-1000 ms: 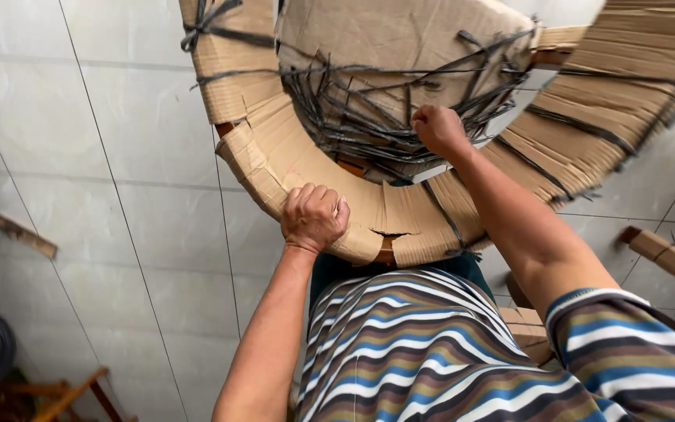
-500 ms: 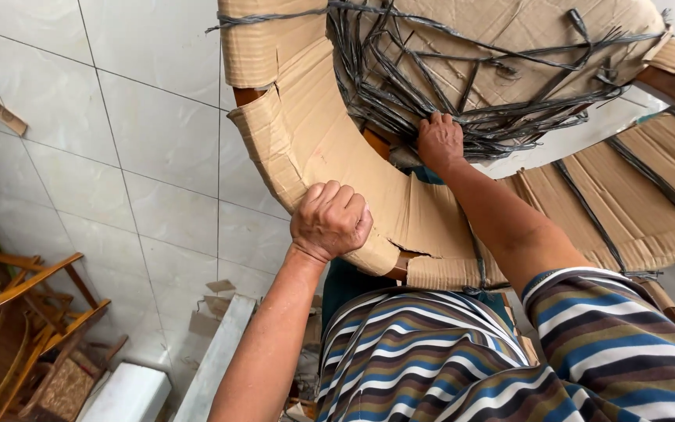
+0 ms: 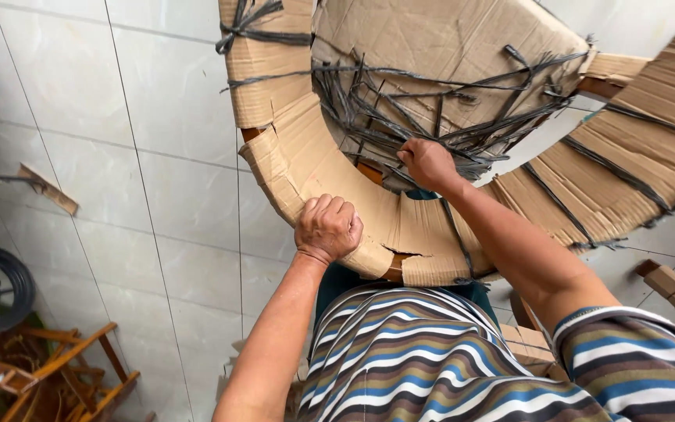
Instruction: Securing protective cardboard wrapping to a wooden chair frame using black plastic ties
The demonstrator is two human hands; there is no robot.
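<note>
Above a white tiled floor [image 3: 158, 195]: cardboard-wrapped curved frame [image 3: 330, 168], bound with dark straps [image 3: 400, 117]. Left hand [image 3: 328, 228] fisted tight on its lower rim; right hand [image 3: 428, 162], fingers curled, gripping straps inside the curve.

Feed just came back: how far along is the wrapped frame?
Done: cardboard covers the curved frame, dark straps criss-cross the middle. In hand: left hand grips the cardboard rim, right hand is at the straps. Left: wood shows through a tear at the rim.

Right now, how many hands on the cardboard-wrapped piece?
2. Left hand is fisted on the near edge of the cardboard wrapping; right hand is in the dark straps at the centre.
</note>
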